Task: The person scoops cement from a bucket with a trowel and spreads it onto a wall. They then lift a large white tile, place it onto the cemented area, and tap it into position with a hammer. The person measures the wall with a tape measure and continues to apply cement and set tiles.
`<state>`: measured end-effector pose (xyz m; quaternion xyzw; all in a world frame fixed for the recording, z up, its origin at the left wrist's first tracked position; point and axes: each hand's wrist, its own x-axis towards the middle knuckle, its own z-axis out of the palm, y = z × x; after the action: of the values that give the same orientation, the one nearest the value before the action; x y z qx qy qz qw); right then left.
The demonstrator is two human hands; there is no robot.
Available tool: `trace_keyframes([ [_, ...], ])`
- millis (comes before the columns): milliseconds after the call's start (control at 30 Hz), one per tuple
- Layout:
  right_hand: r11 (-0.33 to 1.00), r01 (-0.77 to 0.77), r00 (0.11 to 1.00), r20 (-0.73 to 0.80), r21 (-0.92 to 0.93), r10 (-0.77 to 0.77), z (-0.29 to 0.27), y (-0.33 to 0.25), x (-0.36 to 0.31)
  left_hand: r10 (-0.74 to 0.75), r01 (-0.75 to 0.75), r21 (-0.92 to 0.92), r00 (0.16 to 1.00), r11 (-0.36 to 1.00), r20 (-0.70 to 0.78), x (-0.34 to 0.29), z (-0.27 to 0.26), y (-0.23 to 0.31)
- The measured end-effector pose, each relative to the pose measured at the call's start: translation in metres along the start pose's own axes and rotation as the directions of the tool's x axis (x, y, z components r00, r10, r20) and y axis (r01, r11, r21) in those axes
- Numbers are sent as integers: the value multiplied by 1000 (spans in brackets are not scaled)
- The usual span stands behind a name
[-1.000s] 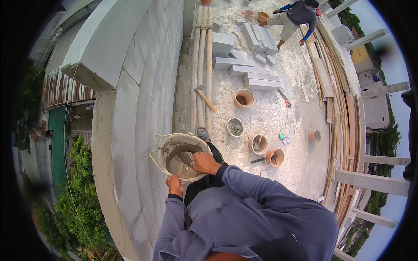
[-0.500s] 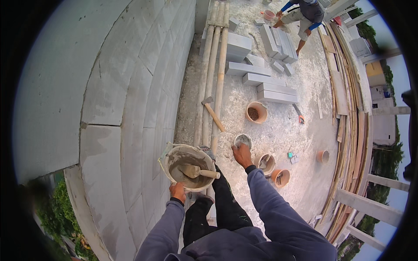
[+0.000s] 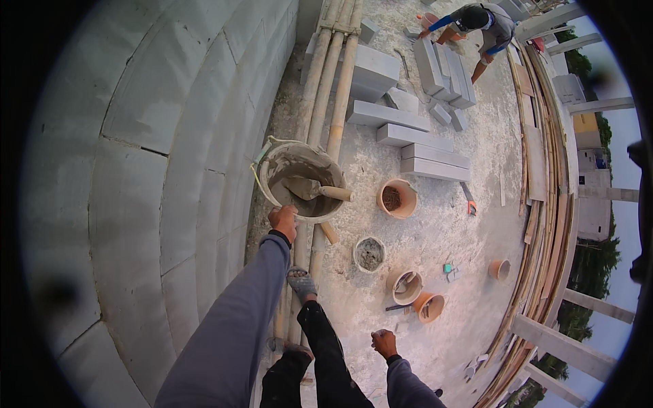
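Note:
My left hand [image 3: 283, 223] is closed on the near rim of a mortar bucket [image 3: 288, 154], which it holds out over bamboo poles [image 3: 340, 103]. Inside the bucket rests a trowel [image 3: 307, 188] with a wooden handle, which lies across the right rim. Grey mortar coats the bucket's inside. My right hand [image 3: 386, 343] hangs low over the floor, fingers curled, with nothing visible in them. Beyond it on the floor stands a small white pail [image 3: 358, 253] with grey mix inside. The wooden handle of a hatchet [image 3: 328, 233] shows below the bucket; its head is hidden.
A grey block wall [image 3: 197, 109] rises on the left. Orange buckets [image 3: 408, 197] with tools or brown bits stand on the floor, near a handsaw [image 3: 471, 207]. Pale blocks [image 3: 435, 158] lie farther off, where another person [image 3: 493, 27] bends. Planks [image 3: 537, 136] line the right.
My right hand has let go of the small white pail and drawn back toward me. The left hand has carried the mortar bucket forward. The other person has bent down over the blocks.

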<state>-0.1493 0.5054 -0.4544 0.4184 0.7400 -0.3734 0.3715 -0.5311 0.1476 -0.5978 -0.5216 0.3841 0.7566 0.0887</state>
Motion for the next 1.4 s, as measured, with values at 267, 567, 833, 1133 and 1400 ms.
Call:
trace_keyframes([
  [267,967,-131,989,99,216,112,50,1,10,80,-77,-27,988,997,129,138,126,-9],
  [567,949,-220,972,139,226,192,83,-5,-5,-113,-3,307,926,952,360,160,80,-2],
  [833,992,-129,988,87,-9,129,31,127,-63,-74,-92,689,976,719,207,46,-57,-20],
  [1133,917,-394,919,-10,-60,395,-68,273,-200,-210,223,781,970,584,-121,-169,-378,-108],
  [1400,967,113,992,82,-229,-96,-54,161,-144,-181,254,675,967,692,-178,-248,-516,-130],
])
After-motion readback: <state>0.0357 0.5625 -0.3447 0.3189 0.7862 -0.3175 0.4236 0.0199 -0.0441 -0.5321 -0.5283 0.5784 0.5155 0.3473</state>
